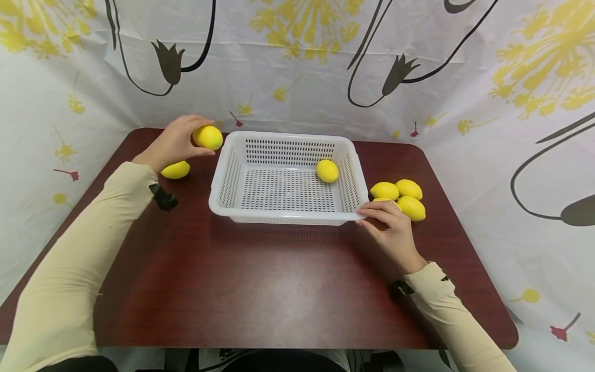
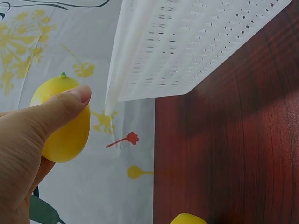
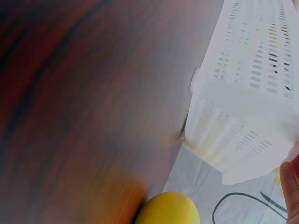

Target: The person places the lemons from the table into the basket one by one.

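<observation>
My left hand holds a yellow lemon between thumb and fingers, just outside the basket's left end. The left wrist view shows the thumb lying across this lemon, its green tip upward. A white perforated plastic basket stands on the table, with one lemon inside toward its right end. My right hand pinches the basket's front right corner, thumb below the rim and fingers on top. In the right wrist view only part of that hand shows at the basket's corner.
Another lemon lies on the table beneath the left wrist. Several lemons cluster right of the basket, one partly hidden by the right hand. The dark red wooden table meets a flower-patterned cloth behind it.
</observation>
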`<state>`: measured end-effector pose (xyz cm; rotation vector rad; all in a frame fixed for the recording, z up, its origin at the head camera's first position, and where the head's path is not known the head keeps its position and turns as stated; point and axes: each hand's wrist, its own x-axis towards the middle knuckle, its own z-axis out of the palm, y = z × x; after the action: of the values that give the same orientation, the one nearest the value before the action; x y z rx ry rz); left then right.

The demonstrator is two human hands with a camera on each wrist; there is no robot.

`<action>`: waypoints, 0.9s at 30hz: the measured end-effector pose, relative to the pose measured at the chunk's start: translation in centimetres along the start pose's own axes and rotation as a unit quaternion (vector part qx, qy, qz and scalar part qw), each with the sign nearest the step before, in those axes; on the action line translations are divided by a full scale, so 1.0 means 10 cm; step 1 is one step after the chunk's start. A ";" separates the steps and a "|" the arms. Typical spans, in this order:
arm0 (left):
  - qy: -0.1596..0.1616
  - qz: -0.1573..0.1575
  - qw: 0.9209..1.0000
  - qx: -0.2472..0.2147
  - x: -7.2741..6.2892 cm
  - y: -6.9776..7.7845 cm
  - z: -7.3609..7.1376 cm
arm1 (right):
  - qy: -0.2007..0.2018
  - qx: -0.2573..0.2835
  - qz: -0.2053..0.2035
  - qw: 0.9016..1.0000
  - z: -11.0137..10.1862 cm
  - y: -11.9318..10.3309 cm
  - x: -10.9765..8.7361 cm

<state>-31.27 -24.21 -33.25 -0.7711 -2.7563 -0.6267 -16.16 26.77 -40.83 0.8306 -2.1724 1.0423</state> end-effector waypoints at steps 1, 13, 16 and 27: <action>-0.001 0.000 1.000 0.000 0.00 0.01 0.00 | 0.000 0.000 0.000 1.000 0.00 0.00 0.00; -0.016 0.005 1.000 -0.002 0.13 0.15 0.04 | 0.002 0.000 0.000 1.000 0.01 0.01 -0.02; -0.018 0.003 1.000 0.000 0.17 0.19 0.04 | 0.003 -0.002 0.001 1.000 0.02 0.01 -0.01; -0.029 0.040 0.999 0.001 0.37 0.33 0.11 | 0.007 0.001 0.003 1.000 0.02 0.01 -0.01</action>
<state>-32.65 -19.49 -31.99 -0.9092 -2.7617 -0.5943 -16.21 26.68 -41.05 0.8163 -2.1641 1.0499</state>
